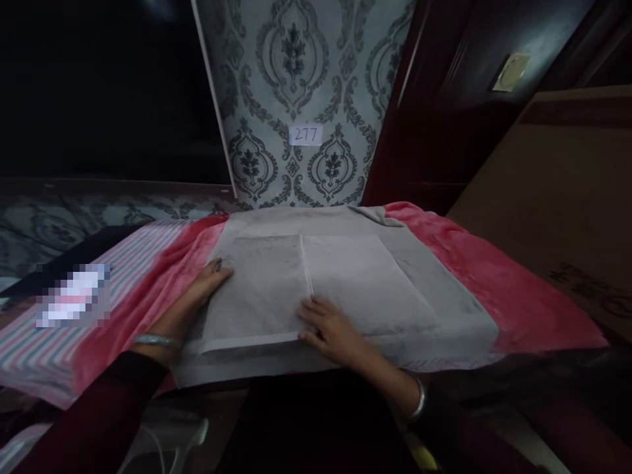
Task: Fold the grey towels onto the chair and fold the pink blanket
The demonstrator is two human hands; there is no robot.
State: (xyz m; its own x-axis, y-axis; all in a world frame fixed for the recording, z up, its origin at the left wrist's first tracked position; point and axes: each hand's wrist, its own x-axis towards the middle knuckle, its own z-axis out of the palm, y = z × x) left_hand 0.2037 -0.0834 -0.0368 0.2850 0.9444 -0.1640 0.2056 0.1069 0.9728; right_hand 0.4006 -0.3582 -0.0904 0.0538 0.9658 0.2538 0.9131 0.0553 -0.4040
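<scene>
A grey, soft-looking cloth [261, 276], partly folded, lies flat across the surface before me. A seam or meeting line runs down its middle, and lighter edges show along its front. My left hand [210, 280] rests at the cloth's left edge, thumb apart from the fingers. Close to the front end of the middle line, my right hand [330, 329] lies on the cloth with its fingers spread. Neither hand visibly grips anything. A larger grey layer [439, 276] spreads out beneath the folded part.
Pink plush fabric [474, 263] drapes on both sides under the grey cloth. Striped fabric [133, 263] lies at the left. Behind stand a dark television [108, 92] and a patterned wall with a paper label [305, 134] reading 277. A large cardboard box [567, 178] stands at right.
</scene>
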